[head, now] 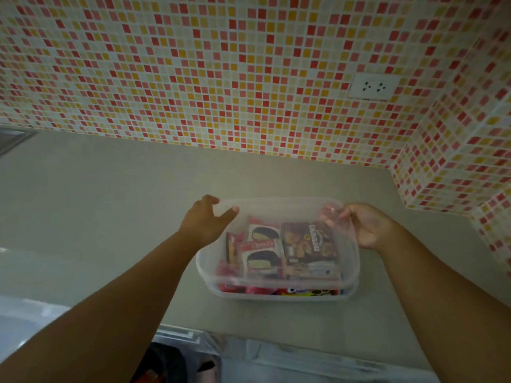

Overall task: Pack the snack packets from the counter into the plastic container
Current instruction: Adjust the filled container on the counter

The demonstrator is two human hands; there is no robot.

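Holding clear lid (279, 214) over packed container (279, 295) | wall socket (373, 86) behind

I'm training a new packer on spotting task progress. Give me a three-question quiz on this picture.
1. True or false: snack packets are already inside the plastic container.
2. Which hand holds the clear lid at its far right corner: A) left hand B) right hand?
3. What fixture is on the tiled wall?

Key
1. True.
2. B; the left hand is open at the lid's other corner.
3. A white power outlet.
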